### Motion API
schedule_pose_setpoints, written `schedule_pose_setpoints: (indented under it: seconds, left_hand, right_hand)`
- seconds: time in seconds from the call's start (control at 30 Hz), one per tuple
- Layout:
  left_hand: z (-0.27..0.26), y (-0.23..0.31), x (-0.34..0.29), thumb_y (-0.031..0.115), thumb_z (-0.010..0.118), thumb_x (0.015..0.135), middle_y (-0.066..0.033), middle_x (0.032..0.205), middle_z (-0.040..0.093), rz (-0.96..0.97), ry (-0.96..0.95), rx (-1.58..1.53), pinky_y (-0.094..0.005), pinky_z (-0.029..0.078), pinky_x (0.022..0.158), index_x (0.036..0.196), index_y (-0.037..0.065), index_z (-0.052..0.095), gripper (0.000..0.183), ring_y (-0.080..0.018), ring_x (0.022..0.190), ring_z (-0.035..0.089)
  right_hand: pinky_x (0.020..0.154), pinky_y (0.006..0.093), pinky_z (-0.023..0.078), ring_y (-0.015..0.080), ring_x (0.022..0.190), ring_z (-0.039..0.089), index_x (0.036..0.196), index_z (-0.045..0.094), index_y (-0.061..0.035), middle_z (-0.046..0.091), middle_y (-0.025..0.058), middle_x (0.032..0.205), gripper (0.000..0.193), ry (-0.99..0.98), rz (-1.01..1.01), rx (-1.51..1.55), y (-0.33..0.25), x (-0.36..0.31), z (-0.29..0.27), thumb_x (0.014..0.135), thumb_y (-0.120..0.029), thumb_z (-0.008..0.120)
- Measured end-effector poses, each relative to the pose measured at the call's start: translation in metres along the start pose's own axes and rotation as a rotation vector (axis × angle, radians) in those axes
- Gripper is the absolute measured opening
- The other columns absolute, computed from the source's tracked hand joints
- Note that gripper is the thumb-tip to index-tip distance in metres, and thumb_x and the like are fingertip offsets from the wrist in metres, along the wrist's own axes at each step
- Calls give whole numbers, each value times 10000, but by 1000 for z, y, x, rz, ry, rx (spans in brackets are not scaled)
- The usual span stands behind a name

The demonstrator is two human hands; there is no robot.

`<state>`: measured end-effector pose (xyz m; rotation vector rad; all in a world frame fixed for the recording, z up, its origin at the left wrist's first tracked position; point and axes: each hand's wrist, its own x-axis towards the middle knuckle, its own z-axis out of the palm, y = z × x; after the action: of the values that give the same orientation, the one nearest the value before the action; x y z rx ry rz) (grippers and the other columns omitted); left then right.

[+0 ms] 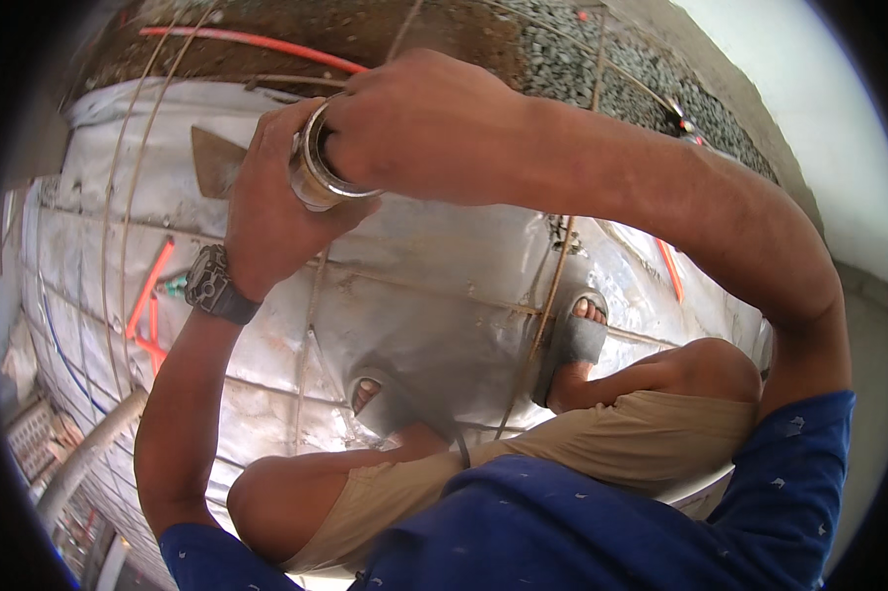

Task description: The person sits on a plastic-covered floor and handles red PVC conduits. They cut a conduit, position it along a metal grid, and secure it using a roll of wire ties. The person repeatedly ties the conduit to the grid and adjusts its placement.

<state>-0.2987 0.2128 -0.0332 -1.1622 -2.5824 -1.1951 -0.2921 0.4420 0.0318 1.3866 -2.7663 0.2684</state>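
Across the middle of the frame spreads a silvery sheet; gravel lies at upper right. Left of upper centre, my right hand covers part of the mouth of a can, fingertips hidden, so I cannot tell whether they grip. My left hand clamps its fingers round the can. Below, a watch.

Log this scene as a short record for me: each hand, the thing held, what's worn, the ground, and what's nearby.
Left hand: wrapped around the can
Right hand: at the can's mouth; whether it grips anything is hidden
Held: metal can, mouth facing the right hand
Worn: dark watch on the left wrist; sandals
Ground: silvery sheet, thin rods across it
Nearby: orange pipes at left; gravel beyond the right forearm
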Motion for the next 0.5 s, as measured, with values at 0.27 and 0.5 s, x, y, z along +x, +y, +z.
schedule_pose_setpoints:
  seconds: [0.27, 0.5]
  left_hand:
    - [68, 30, 50, 264, 1024, 700, -158, 1365, 638, -72, -8, -177, -456, 554, 1034, 1447, 48, 534, 919, -340, 1232, 663]
    - [117, 63, 72, 273, 1029, 683, -162, 1341, 652, -127, 41, -84, -456, 538, 1037, 1456, 32, 544, 944, -341, 1223, 657]
  right_hand:
    - [683, 491, 607, 387, 806, 739, 769, 729, -73, 718, 136, 814, 67, 102, 205, 42, 38, -71, -18, 827, -105, 727]
    - [725, 482, 622, 367, 841, 759, 823, 746, -47, 749, 140, 858, 63, 26, 198, 200, 69, -111, -24, 830, -109, 734]
